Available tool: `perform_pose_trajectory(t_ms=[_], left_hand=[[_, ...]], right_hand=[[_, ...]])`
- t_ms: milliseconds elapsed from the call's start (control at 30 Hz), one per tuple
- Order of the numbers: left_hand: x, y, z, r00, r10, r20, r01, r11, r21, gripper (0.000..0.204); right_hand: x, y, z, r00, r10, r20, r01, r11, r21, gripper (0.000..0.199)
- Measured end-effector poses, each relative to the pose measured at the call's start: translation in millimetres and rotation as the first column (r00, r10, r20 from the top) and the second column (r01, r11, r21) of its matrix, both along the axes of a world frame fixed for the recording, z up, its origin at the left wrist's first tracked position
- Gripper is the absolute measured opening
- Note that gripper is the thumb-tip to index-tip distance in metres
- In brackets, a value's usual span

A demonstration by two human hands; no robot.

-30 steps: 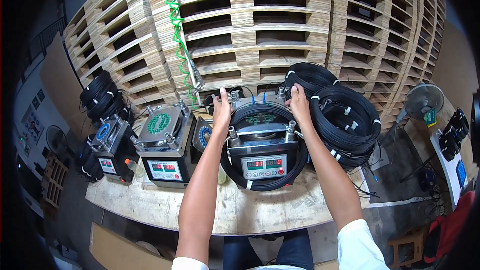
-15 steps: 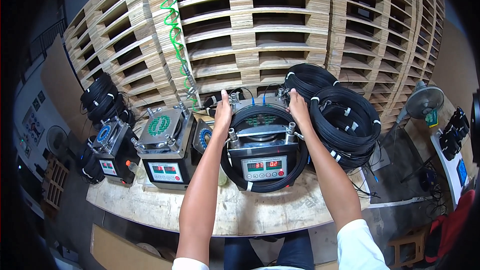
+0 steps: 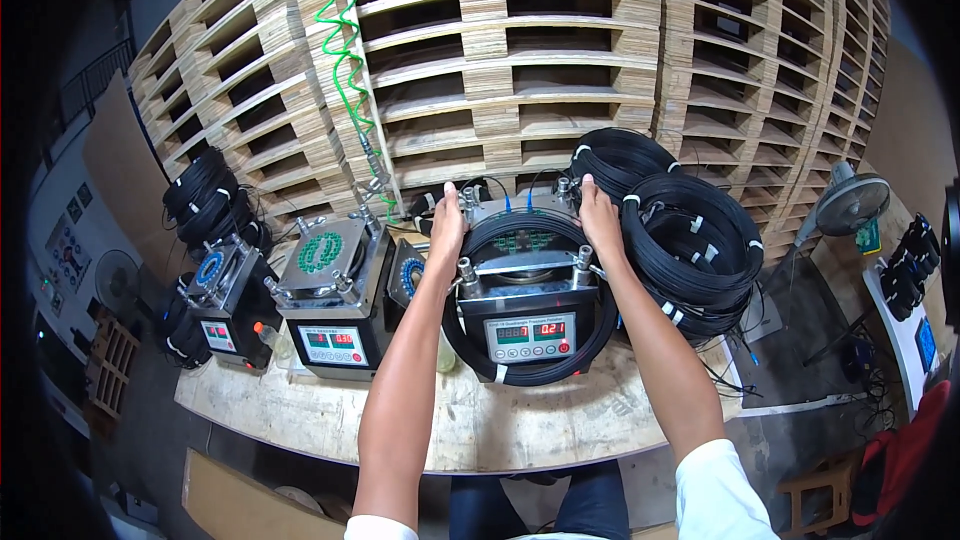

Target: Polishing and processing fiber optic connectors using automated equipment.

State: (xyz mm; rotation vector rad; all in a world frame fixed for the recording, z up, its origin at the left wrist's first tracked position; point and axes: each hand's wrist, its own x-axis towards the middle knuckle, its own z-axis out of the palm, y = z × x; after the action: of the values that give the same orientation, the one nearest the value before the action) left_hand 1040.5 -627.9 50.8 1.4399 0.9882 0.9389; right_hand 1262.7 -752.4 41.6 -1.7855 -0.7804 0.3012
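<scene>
A polishing machine with a metal top and a lit red digital display (image 3: 530, 337) stands in front of me. A black cable coil (image 3: 545, 374) loops round it, over the top and down past the front panel. Two blue-tipped connectors (image 3: 529, 202) stand up at the far side of the top plate. My left hand (image 3: 449, 228) is closed at the far left corner post, thumb up. At the far right corner post, my right hand (image 3: 599, 222) is closed in the same way. The fingers of both hands are mostly hidden, so what they grip cannot be made out.
Two similar machines stand to the left, one with a green-dotted top (image 3: 320, 252), one with a blue ring (image 3: 209, 268). An orange-capped bottle (image 3: 265, 333) is between them. Black cable coils (image 3: 690, 250) are piled at right. Wooden pallets (image 3: 490, 85) rise behind; a green coiled hose (image 3: 345, 60) hangs there.
The digits on the machines' displays have changed. Both hands hold almost the same place, and the coil has not visibly moved.
</scene>
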Motion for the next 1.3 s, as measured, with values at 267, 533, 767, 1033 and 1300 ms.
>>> perform_pose_trajectory(t_ms=[267,533,767,1033,1300], left_hand=[[0.7,1.3,2.2,0.992,-0.048,-0.12,0.047,0.999,-0.007,0.104],[3.5,-0.4,0.0,0.999,0.03,-0.032,-0.03,0.999,0.02,0.096],[-4.1,2.2,0.5,0.996,-0.046,-0.074,0.046,0.999,-0.002,0.102],[6.9,11.0,-6.4,0.986,0.048,-0.159,-0.047,0.999,0.012,0.094],[3.8,1.9,-2.8,0.999,0.029,-0.015,-0.029,1.0,0.0,0.094]], right_hand=[[11.8,9.2,-6.7,0.999,0.038,0.014,-0.037,0.995,-0.088,0.078],[9.8,7.6,-11.8,0.998,0.054,0.024,-0.056,0.994,0.098,0.074],[3.6,3.7,-3.4,0.999,0.046,-0.02,-0.046,0.999,-0.009,0.073],[22.8,17.1,-20.1,0.989,0.109,0.097,-0.113,0.993,0.038,0.074],[14.7,13.9,-18.2,0.998,0.069,0.012,-0.07,0.991,0.111,0.07]])
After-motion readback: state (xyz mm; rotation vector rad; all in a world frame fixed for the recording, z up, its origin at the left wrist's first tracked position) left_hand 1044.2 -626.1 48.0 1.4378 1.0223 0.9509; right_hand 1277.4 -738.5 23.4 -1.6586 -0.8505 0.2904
